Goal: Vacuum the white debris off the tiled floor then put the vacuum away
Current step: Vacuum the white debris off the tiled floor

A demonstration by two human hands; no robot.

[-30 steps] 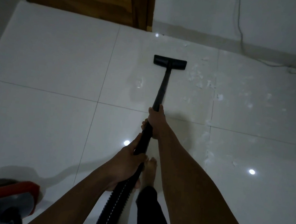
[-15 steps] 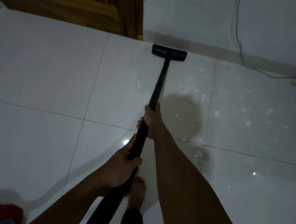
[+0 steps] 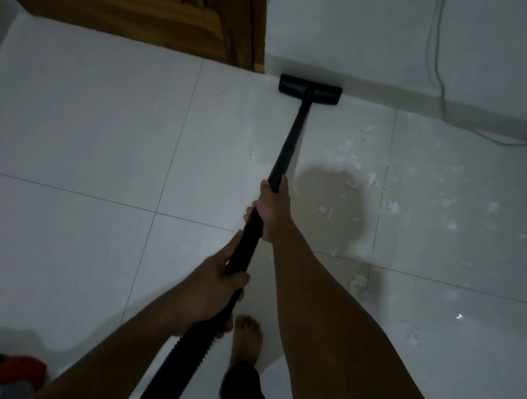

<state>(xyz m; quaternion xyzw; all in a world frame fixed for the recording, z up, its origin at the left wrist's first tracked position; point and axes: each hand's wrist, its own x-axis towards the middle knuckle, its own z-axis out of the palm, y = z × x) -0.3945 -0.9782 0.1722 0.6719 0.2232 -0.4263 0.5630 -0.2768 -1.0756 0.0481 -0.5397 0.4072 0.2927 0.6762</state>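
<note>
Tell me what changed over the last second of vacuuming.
The floor head was pushed forward, away from the person, until it reached the foot of the wall beside the wooden door. Nothing was taken up or let go: the right hand and left hand kept holding the wand. The white debris to the right stayed on the tiles.
</note>
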